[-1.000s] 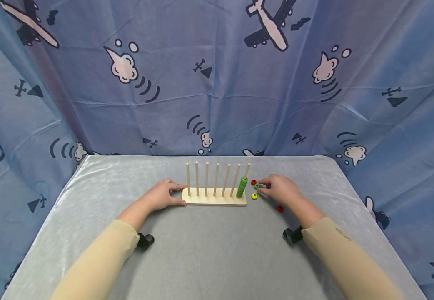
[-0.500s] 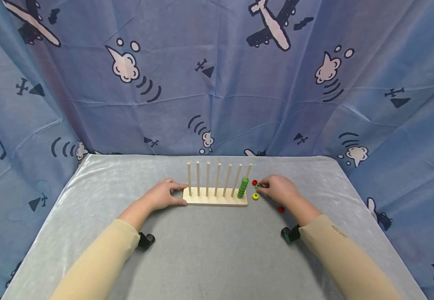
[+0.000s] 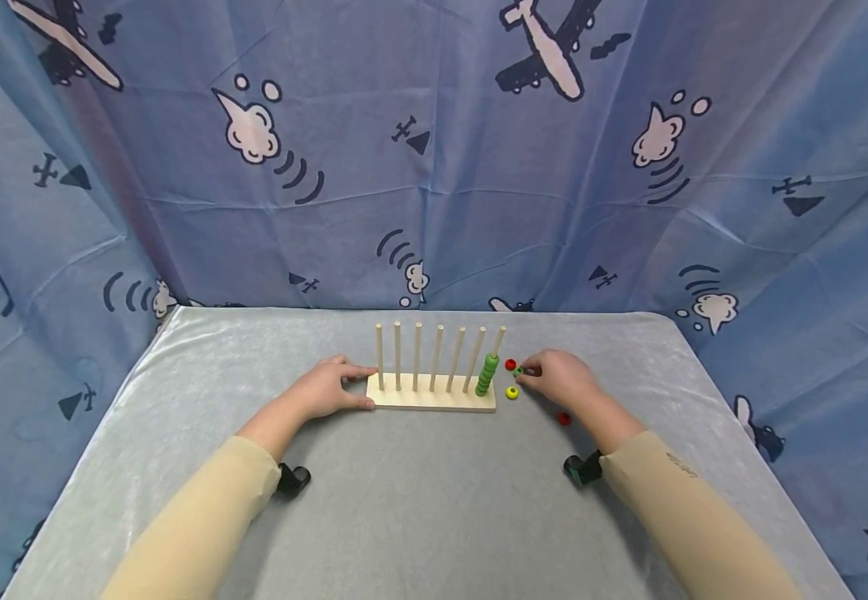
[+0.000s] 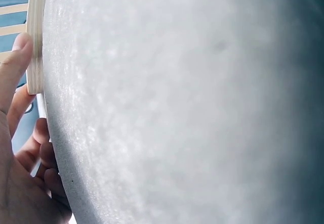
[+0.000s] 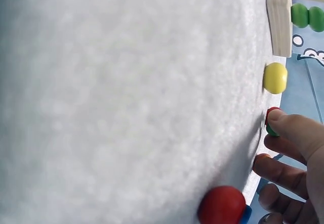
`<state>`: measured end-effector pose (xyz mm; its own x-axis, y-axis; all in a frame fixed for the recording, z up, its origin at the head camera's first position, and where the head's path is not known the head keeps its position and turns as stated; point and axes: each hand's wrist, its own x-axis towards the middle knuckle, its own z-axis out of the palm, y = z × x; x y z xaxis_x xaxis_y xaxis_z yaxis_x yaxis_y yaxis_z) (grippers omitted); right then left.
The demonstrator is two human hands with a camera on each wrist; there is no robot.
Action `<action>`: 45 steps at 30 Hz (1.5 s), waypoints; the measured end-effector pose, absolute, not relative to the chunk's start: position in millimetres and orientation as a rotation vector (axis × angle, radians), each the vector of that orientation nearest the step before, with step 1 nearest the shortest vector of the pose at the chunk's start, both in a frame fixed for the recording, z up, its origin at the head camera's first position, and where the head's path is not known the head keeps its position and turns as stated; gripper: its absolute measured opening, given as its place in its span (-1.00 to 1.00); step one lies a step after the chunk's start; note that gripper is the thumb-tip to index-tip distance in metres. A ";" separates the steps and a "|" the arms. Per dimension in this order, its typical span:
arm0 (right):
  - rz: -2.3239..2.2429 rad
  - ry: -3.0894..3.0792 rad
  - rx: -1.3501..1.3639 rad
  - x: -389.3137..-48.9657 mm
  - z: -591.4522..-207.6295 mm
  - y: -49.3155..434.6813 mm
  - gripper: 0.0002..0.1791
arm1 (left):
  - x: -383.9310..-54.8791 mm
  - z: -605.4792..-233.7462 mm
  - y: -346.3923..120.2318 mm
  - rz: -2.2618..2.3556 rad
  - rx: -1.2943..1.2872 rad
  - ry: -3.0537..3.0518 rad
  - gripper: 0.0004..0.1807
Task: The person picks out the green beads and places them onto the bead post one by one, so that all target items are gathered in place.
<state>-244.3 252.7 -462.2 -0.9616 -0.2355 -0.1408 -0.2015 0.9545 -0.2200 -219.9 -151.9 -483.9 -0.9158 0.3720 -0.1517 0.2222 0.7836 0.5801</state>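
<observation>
A wooden peg board (image 3: 431,402) with a row of upright pegs sits toward the back of the table. My left hand (image 3: 321,389) grips its left end between thumb and index finger, the thumb on the front edge in the left wrist view. Green beads (image 3: 487,375) are stacked on the rightmost peg; the other pegs are bare. To the right of the board, my right hand (image 3: 560,377) pinches a green bead (image 3: 519,372) between thumb and finger, low over the cloth. The thumb partly hides this bead (image 5: 271,131) in the right wrist view.
Beside the board's right end lie a red bead (image 3: 511,364) and a yellow bead (image 3: 512,392). Another red bead (image 3: 565,418) lies beneath my right wrist, with something blue (image 5: 246,215) behind it. A patterned blue curtain (image 3: 344,167) hangs behind the grey-clothed table (image 3: 434,508).
The right thumb and finger have closed in on the green bead, which has shifted slightly right. My left hand keeps its hold on the board. The head view has shifted a little.
</observation>
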 end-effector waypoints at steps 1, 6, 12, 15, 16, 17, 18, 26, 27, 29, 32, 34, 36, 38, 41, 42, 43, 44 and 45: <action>-0.312 2.944 -0.328 -243.6 -461.2 253.4 -0.60 | -219.9 -483.9 -152.0 0.837 0.462 2.718 -0.25; -0.310 2.960 -0.311 -240.7 -454.6 256.5 -0.61 | -220.8 -485.4 -153.3 0.839 0.471 2.722 -0.23; -0.341 2.978 -0.292 -236.8 -444.6 257.7 -0.63 | -220.3 -486.8 -153.1 0.833 0.472 2.720 -0.23; -0.385 3.001 -0.289 -232.7 -437.9 258.8 -0.63 | -219.7 -485.8 -151.6 0.840 0.468 2.716 -0.24; -0.396 3.006 -0.286 -231.2 -435.4 258.9 -0.62 | -219.7 -485.3 -151.3 0.842 0.466 2.714 -0.24; -0.400 3.011 -0.285 -230.3 -433.1 258.8 -0.62 | -219.6 -484.8 -151.1 0.842 0.464 2.714 -0.24; -0.410 3.011 -0.283 -229.0 -430.5 258.7 -0.61 | -219.5 -484.6 -150.9 0.842 0.464 2.714 -0.24; -0.471 3.031 -0.298 -218.5 -410.3 253.9 -0.57 | -220.9 -487.1 -151.6 0.841 0.463 2.714 -0.24; -0.484 3.037 -0.298 -217.0 -407.9 252.8 -0.56 | -221.2 -487.6 -151.8 0.839 0.463 2.714 -0.24; -0.518 3.050 -0.305 -214.1 -403.1 251.2 -0.56 | -221.5 -488.1 -151.9 0.836 0.463 2.713 -0.23; -0.559 3.071 -0.322 -210.6 -395.6 248.3 -0.57 | -221.5 -486.9 -151.4 0.838 0.462 2.710 -0.23; -0.588 3.085 -0.345 -208.3 -390.3 246.9 -0.58 | -221.1 -485.5 -150.8 0.839 0.466 2.710 -0.23; -0.607 3.104 -0.371 -205.6 -384.4 245.0 -0.58 | -220.8 -484.6 -150.4 0.841 0.469 2.710 -0.23; -0.634 3.127 -0.400 -202.5 -377.9 242.7 -0.60 | -220.2 -483.8 -150.0 0.843 0.470 2.709 -0.23; -0.667 3.171 -0.454 -197.8 -367.3 237.7 -0.61 | -219.8 -484.0 -149.9 0.842 0.465 2.711 -0.23; -0.675 3.188 -0.470 -196.4 -364.0 235.9 -0.62 | -219.4 -483.6 -149.8 0.845 0.461 2.709 -0.23; -0.680 3.203 -0.492 -194.8 -360.5 233.9 -0.62 | -219.3 -483.7 -149.8 0.845 0.458 2.710 -0.24; -0.681 3.216 -0.514 -193.3 -357.3 232.0 -0.63 | -219.2 -483.8 -149.9 0.844 0.458 2.711 -0.24; -0.684 3.224 -0.532 -191.8 -354.2 230.2 -0.63 | -219.1 -483.7 -150.0 0.845 0.456 2.711 -0.24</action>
<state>-191.8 230.2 -354.2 -0.9303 -0.2646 0.2538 -0.3449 0.8666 -0.3606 -219.1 -150.0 -483.7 -0.9156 0.3707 -0.1560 0.2163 0.7809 0.5861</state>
